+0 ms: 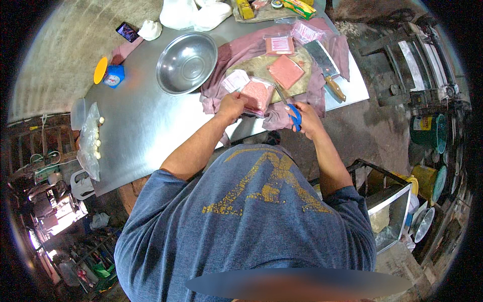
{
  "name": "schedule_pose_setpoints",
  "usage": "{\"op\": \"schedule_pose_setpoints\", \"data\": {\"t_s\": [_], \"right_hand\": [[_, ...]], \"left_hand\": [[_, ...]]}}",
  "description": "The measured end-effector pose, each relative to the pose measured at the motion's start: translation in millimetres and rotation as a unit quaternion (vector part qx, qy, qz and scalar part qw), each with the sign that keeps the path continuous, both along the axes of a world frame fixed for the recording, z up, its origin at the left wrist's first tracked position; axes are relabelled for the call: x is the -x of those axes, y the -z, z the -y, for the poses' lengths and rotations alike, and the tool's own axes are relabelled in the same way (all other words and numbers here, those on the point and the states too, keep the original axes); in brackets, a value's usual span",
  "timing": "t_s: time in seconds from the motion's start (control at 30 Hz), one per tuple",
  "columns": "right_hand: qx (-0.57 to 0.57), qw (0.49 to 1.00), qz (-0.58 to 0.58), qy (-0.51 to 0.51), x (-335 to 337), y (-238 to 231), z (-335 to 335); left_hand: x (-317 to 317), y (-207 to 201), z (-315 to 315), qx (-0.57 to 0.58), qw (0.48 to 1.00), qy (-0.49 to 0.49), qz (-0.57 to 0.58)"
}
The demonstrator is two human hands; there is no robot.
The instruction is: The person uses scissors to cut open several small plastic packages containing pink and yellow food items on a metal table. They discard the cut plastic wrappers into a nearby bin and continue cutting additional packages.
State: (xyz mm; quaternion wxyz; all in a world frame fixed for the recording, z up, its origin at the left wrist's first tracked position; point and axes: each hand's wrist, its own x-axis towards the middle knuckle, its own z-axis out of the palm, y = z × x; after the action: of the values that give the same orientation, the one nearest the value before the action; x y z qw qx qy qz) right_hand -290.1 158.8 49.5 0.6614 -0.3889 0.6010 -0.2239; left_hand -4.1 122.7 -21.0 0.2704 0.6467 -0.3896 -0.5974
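My left hand (231,106) grips the left edge of a clear plastic pack of flat pink ham-like meat (258,95) at the near side of a round wooden chopping board (246,66). In my right hand (308,121) is a pair of scissors (296,117) with blue handles. Their blades point up and left, close to the pack's right edge; whether they touch the plastic I cannot tell. An unwrapped slab of pink meat (286,71) lies on the board. Behind it sits another wrapped pack (279,45). A printed plastic wrapper piece (235,79) lies beside the held pack.
A cleaver (323,58) with a wooden handle rests right of the board, on a mauve cloth (241,48). Left of it stands a steel bowl (187,64). A blue scale (114,76), a phone (127,31) and a plastic bag (90,143) lie farther left on the metal table (136,121).
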Motion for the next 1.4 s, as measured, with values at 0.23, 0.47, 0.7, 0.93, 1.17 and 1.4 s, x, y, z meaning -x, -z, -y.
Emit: {"op": "schedule_pose_setpoints", "data": {"t_s": [0.23,0.47,0.7,0.93,1.17,1.4], "right_hand": [[-0.007,1.000,0.008,-0.014,2,14,4],[0.040,0.997,-0.021,-0.054,2,31,9],[0.090,0.984,-0.110,-0.104,-3,28,7],[0.095,0.981,-0.122,-0.115,-7,9,7],[0.080,0.987,-0.110,-0.085,-11,16,7],[0.155,0.966,-0.195,-0.071,-20,-11,-28]], "left_hand": [[2,7,2,0.004,1.000,-0.004,-0.027],[14,-33,8,-0.096,0.982,-0.142,-0.077],[31,-65,6,-0.098,0.971,-0.188,-0.110],[37,-72,12,-0.104,0.975,-0.176,-0.084],[34,-54,26,-0.034,0.986,-0.158,-0.050],[14,-33,32,-0.033,0.979,-0.176,-0.097]]}}
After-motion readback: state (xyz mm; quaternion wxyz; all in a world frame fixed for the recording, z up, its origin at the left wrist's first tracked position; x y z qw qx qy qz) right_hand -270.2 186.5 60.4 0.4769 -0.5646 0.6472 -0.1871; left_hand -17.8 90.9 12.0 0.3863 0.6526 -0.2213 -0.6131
